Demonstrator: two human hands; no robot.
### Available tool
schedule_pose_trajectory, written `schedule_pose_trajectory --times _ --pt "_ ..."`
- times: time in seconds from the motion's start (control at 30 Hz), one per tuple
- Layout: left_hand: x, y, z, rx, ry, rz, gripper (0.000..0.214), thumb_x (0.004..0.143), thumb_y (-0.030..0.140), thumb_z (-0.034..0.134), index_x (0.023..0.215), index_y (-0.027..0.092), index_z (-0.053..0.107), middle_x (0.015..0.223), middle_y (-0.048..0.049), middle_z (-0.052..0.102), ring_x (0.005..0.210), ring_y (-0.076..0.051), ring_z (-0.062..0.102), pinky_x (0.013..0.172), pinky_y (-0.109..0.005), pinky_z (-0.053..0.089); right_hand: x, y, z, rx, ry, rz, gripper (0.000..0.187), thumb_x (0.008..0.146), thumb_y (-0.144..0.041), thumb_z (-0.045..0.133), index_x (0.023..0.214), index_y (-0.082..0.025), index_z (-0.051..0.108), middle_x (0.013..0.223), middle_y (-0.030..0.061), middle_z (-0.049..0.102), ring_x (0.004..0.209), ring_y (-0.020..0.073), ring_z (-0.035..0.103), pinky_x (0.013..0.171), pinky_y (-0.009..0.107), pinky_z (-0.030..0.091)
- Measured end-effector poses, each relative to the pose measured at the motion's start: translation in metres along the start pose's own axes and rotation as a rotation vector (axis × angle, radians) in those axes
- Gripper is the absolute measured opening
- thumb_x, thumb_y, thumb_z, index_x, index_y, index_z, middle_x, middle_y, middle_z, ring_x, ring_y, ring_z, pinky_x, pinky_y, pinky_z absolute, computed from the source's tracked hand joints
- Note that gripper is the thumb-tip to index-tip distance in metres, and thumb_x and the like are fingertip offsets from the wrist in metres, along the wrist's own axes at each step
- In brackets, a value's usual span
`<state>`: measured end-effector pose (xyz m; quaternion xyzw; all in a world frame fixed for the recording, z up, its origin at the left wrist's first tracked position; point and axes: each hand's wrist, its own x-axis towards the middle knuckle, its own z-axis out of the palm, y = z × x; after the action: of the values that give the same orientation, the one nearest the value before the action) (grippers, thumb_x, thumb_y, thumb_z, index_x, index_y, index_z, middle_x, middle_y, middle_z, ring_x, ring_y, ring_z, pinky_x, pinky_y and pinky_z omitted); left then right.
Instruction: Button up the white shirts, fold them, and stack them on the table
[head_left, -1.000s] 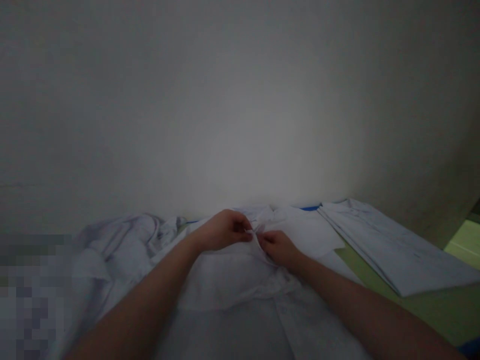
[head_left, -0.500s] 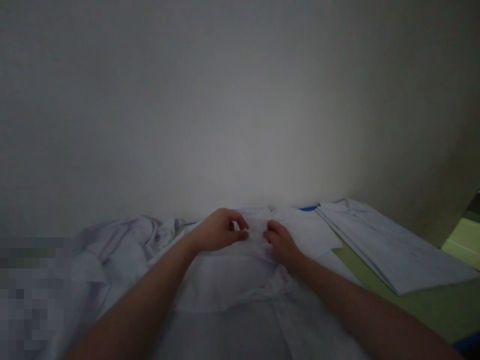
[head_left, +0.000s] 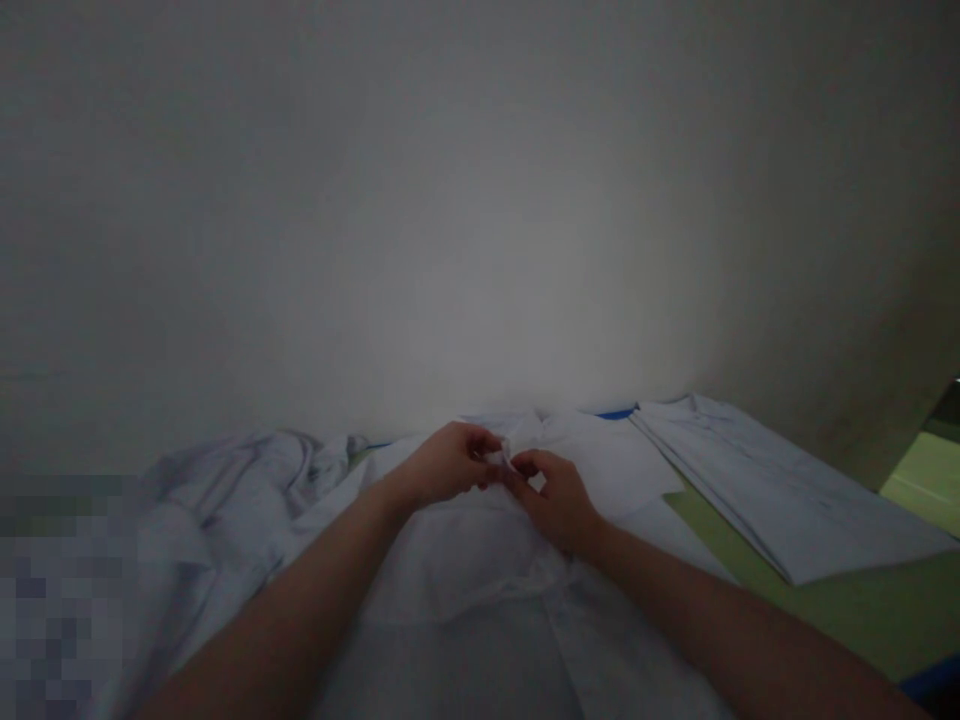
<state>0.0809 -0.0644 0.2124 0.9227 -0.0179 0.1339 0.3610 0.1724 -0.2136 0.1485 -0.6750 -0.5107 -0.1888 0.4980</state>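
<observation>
A white garment, thin and shirt-like, lies spread before me, reaching from the lower edge of the view up toward the wall. At its far part, my left hand pinches a small raised bit of the white cloth. Close against it, my right hand has thumb and forefinger closed on the same bit of cloth. The fingertips of both hands nearly meet there. What detail of the garment sits between them is too dim and small to make out.
Crumpled white cloth is heaped at the left. Folded white garments lie at the right on a green tabletop with a blue edge. A plain pale wall rises directly behind the table.
My hands have come together from a short gap. The right fingers moved left and now grip the cloth beside the left fingers, lifting a small fold.
</observation>
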Motion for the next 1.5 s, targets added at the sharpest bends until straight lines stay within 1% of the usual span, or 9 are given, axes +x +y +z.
schedule_pose_trajectory --times 0.17,0.33,0.57,0.87,1.07,1.2,1.3,1.4,1.5 --pt "0.002 -0.002 0.007 0.037 0.124 0.017 0.035 0.066 0.030 0.062 0.097 0.015 0.055 0.064 -0.0005 0.063 0.055 -0.012 0.058 0.049 -0.020 0.040 0.003 0.003 -0.002 0.032 0.031 0.029 0.024 0.077 -0.026 0.056 0.099 -0.017 0.063 0.078 0.0032 0.064 0.070 0.0121 0.056 0.062 0.022 0.043" --pt "-0.001 0.003 0.013 0.122 0.170 0.060 0.032 0.067 0.024 0.059 0.097 0.018 0.050 0.064 0.0003 0.064 0.055 -0.012 0.059 0.050 -0.020 0.040 0.005 0.002 -0.006 0.038 -0.002 0.018 0.023 0.077 -0.017 0.050 0.093 -0.018 0.066 0.084 0.0036 0.065 0.072 0.0126 0.056 0.063 0.022 0.043" --pt "-0.005 0.010 0.016 0.361 0.254 0.092 0.030 0.065 0.019 0.058 0.095 0.019 0.053 0.071 -0.0010 0.065 0.063 -0.013 0.059 0.055 -0.021 0.037 0.008 0.004 -0.010 -0.033 -0.068 -0.049 0.027 0.070 -0.009 0.049 0.088 -0.017 0.067 0.079 0.0020 0.064 0.071 0.0123 0.055 0.067 0.022 0.041" --pt "-0.005 0.010 0.020 0.450 0.271 0.100 0.030 0.068 0.019 0.057 0.097 0.018 0.058 0.074 -0.0025 0.066 0.069 -0.015 0.059 0.062 -0.023 0.039 0.007 0.006 -0.011 -0.102 -0.172 -0.093 0.031 0.071 -0.009 0.047 0.094 -0.016 0.067 0.082 0.0043 0.064 0.074 0.0131 0.055 0.070 0.023 0.040" --pt "-0.004 0.012 0.021 0.484 0.215 0.140 0.022 0.076 0.028 0.052 0.091 0.020 0.067 0.081 -0.0048 0.067 0.075 -0.017 0.060 0.066 -0.025 0.041 0.010 0.009 -0.010 -0.076 -0.163 -0.093 0.031 0.071 -0.010 0.047 0.093 -0.018 0.067 0.083 0.0026 0.065 0.076 0.0142 0.056 0.072 0.024 0.040" --pt "-0.004 0.013 0.021 0.490 0.222 0.160 0.023 0.079 0.029 0.050 0.090 0.021 0.067 0.084 -0.0052 0.067 0.080 -0.018 0.060 0.066 -0.024 0.041 0.012 0.012 -0.009 -0.005 -0.164 -0.047 0.033 0.073 -0.010 0.045 0.097 -0.019 0.066 0.090 0.0022 0.066 0.079 0.0143 0.057 0.074 0.024 0.041" --pt "-0.004 0.015 0.022 0.499 0.233 0.177 0.021 0.079 0.026 0.049 0.089 0.020 0.067 0.085 -0.0057 0.067 0.080 -0.018 0.060 0.068 -0.025 0.041 0.014 0.015 -0.009 0.013 -0.153 -0.012 0.029 0.076 -0.015 0.048 0.100 -0.018 0.065 0.086 0.0022 0.066 0.073 0.0126 0.056 0.069 0.023 0.041" --pt "-0.003 0.015 0.022 0.483 0.241 0.181 0.020 0.077 0.023 0.050 0.089 0.019 0.066 0.085 -0.0054 0.067 0.080 -0.017 0.060 0.068 -0.024 0.041 0.016 0.016 -0.012 0.005 -0.157 0.025 0.024 0.080 -0.028 0.054 0.097 -0.019 0.066 0.076 0.0007 0.064 0.062 0.0103 0.052 0.058 0.021 0.037" --pt "-0.003 0.015 0.022 0.431 0.243 0.184 0.021 0.076 0.021 0.050 0.091 0.020 0.066 0.086 -0.0045 0.067 0.080 -0.017 0.060 0.069 -0.024 0.042 0.016 0.014 -0.015 -0.009 -0.160 0.021 0.025 0.082 -0.038 0.054 0.092 -0.019 0.068 0.070 -0.0004 0.063 0.059 0.0093 0.049 0.055 0.020 0.033"
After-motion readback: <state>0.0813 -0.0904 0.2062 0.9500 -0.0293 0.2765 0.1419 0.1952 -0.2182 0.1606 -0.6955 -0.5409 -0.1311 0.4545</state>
